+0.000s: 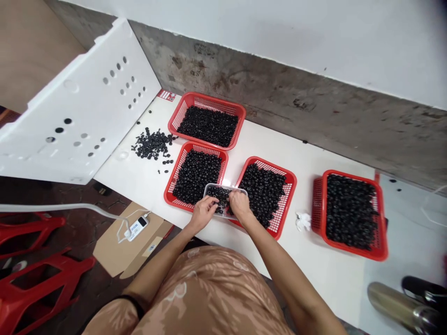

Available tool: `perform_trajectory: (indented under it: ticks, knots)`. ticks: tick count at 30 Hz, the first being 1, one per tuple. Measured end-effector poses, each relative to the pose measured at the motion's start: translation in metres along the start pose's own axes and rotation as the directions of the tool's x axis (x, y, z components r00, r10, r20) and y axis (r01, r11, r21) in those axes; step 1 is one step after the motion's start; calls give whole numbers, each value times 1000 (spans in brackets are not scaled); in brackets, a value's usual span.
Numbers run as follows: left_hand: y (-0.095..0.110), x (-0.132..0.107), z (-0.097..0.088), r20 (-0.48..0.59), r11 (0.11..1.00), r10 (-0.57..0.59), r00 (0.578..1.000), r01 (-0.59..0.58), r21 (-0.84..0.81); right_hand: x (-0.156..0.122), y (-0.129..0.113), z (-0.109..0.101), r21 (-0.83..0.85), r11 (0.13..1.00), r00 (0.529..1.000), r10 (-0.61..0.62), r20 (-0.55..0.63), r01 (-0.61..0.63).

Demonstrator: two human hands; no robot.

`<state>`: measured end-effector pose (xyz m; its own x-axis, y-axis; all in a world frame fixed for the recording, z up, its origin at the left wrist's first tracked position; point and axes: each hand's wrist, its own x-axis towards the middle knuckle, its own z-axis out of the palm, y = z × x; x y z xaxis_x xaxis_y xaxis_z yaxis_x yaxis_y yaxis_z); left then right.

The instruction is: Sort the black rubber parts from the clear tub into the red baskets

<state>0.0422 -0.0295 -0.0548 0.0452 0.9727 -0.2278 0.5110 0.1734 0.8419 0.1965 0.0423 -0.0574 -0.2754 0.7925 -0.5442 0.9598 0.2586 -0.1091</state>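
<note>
Clear tub (222,186) lies beneath both narrowly curled hands (204,211) (239,204); cannot tell what's held

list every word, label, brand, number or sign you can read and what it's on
None can be read.
Red-and-white label at the far edge of the table: too small.
Print on the white electrical unit: too small.
Pale label on the cardboard box: blurred.
Dark marks on the grey wall: blurred.
</note>
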Motion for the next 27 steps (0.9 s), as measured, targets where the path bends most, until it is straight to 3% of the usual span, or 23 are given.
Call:
perform_trajectory:
  ticks: [6,13,27]
  knots:
    - [-4,2,2,-45,975,-67,997,56,-213,-4,-5,11,46,999,999,10,-52,-7]
    - [-13,2,3,-5,842,-184,983,155,-517,-12,6,16,155,988,998,11,-65,-1]
    - [-16,2,6,-26,796,-181,983,131,-590,-7,-6,26,237,966,990,119,-70,-99]
